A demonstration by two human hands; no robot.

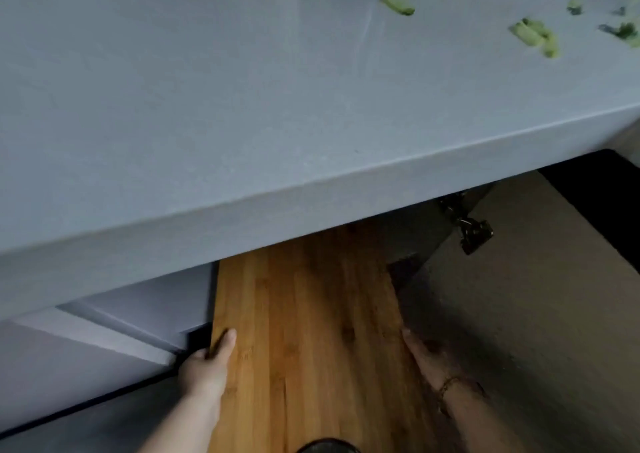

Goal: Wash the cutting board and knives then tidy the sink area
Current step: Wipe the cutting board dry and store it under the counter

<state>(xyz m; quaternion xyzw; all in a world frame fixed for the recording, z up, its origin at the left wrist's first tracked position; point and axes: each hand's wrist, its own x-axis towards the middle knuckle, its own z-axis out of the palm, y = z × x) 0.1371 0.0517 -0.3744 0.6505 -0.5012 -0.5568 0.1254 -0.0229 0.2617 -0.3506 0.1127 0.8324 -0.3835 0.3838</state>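
Visibly, left hand [204, 366] grips the cutting board [311, 331], thumb atop; right hand [427, 354], fingers too blurred to tell.

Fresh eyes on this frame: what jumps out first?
The bamboo cutting board at lower centre, held below the grey countertop: the left hand grips its left edge, the right hand lies along its right edge. Next, green vegetable scraps strewn on that countertop, upper right. A metal hinge shows under it, right of the board.
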